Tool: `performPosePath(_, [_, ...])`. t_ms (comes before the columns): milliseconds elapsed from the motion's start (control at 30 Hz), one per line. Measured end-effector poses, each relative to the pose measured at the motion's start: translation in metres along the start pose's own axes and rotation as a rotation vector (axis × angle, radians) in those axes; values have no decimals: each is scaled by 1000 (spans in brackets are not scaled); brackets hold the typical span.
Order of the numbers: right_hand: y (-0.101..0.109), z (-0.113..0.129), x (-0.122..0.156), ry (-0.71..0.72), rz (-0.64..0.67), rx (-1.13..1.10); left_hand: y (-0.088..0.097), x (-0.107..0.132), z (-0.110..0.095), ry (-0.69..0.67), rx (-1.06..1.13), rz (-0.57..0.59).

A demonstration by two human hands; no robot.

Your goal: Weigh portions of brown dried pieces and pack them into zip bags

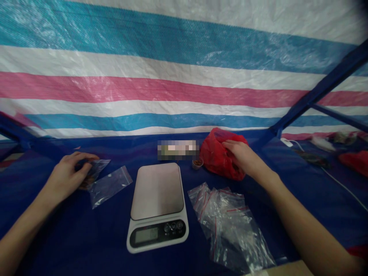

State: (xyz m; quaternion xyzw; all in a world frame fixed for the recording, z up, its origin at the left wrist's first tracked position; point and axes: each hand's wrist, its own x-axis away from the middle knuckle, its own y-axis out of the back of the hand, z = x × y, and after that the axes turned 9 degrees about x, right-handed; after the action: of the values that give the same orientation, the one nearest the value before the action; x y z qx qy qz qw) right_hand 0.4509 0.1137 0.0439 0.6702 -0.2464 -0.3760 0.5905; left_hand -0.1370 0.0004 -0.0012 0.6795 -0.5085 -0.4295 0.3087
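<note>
At the left, the curled fingers and thumb of my left hand (70, 172) close on a clear zip bag (99, 167) with something brownish in it, partly hidden by the hand. Just right of it, a flat clear zip bag (110, 186) lies on the blue surface. My right hand (237, 153) grips the upper right of a crumpled red plastic bag (215, 157); some fingertips are hidden in its folds. A small cup (197, 163) with brown bits stands by the red bag. Between my hands sits a kitchen scale (157, 191), its plate bare and its display faintly showing zeros.
A pile of clear zip bags with red seals (230, 222) lies right of the scale. Behind the scale is a blurred-out box-shaped item (178, 149). Blue frame bars (316, 92) rise at the right, before a striped tarp (172, 88). A white cable (342, 184) runs at far right.
</note>
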Motion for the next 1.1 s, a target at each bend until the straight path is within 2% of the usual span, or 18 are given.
performPosePath(67, [7, -1, -1, -13, -48, -26, 1, 0, -1, -9, 3, -14])
performPosePath(200, [24, 10, -1, -58, -259, -91, 3, 0, -6, -27, 15, -15])
performPosePath(300, [36, 33, -3, -91, -403, -219, 4, -1, -10, -34, 25, -17])
performPosePath(367, [39, 54, -5, -99, -448, -355, 4, -1, -11, -31, 25, -20])
performPosePath(500, [29, 91, -14, -98, -388, -682, 2, -1, -9, -39, 16, -30])
performPosePath(600, [11, 102, -21, -113, -297, -859, 2, -1, -8, -74, 24, -35])
performPosePath(800, [-12, 99, -26, -171, -227, -1058, 2, 0, -9, -86, 22, -38])
performPosePath(1100, [-14, 93, -25, -203, -203, -1137, 2, 2, -4, -24, -1, -39])
